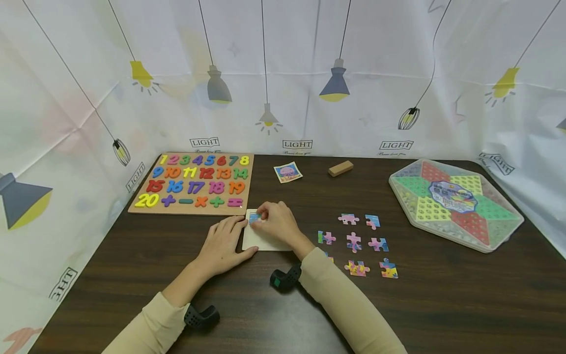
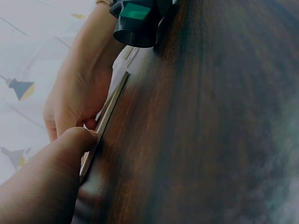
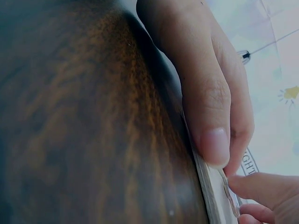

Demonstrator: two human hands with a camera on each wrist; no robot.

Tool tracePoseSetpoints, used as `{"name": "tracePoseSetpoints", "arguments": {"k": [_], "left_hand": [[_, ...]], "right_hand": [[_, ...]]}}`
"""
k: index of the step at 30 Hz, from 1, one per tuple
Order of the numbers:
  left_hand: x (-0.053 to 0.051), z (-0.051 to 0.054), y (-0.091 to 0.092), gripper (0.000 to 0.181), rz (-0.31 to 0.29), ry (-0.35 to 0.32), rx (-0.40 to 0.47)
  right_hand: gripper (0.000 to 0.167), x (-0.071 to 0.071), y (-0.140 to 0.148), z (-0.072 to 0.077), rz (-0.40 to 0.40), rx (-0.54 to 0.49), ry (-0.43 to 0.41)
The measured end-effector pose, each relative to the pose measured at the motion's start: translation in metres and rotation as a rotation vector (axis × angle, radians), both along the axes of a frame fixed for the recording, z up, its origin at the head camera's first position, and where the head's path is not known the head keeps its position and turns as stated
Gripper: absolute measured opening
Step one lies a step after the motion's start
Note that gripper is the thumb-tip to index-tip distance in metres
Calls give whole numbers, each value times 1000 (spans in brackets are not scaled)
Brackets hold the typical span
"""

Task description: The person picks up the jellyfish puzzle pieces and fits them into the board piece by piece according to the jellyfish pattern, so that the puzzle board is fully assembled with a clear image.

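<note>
A pale square board [image 1: 265,243] lies on the dark table, with a blue puzzle piece [image 1: 254,217] at its upper left corner. My right hand [image 1: 278,223] pinches that piece between thumb and fingers. Along the board's left side rests my left hand [image 1: 223,246], its fingers extended and its thumb at the near edge. In the left wrist view the board [image 2: 110,105] appears edge-on, between my left hand [image 2: 46,172] and right hand [image 2: 84,93]. The right wrist view shows my left thumb on the board [image 3: 212,191], beside the fingers of my right hand [image 3: 268,191].
Several loose puzzle pieces [image 1: 354,242] lie right of the board, one partly behind the right sleeve. Farther back are a number board [image 1: 192,209], a small picture card [image 1: 288,172] and a wooden block [image 1: 341,168]. A hexagonal game box [image 1: 455,196] lies at the right.
</note>
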State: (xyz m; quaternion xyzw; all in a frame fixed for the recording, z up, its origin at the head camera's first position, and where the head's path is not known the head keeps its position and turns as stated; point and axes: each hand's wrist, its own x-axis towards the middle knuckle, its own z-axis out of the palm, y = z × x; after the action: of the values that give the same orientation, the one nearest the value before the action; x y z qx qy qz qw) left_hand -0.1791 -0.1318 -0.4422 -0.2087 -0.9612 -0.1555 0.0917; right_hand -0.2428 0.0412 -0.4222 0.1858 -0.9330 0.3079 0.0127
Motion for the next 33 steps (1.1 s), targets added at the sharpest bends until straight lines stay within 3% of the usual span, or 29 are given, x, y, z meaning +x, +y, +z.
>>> {"name": "tracePoseSetpoints", "arguments": {"k": [13,33], "left_hand": [[-1,3,0,73,0,-2,-8],[1,0,0,70,-1,6,-4]], "right_hand": [[26,2,0,-3,12,39,108],[27,5,-2,-8,-20,61,151]]}}
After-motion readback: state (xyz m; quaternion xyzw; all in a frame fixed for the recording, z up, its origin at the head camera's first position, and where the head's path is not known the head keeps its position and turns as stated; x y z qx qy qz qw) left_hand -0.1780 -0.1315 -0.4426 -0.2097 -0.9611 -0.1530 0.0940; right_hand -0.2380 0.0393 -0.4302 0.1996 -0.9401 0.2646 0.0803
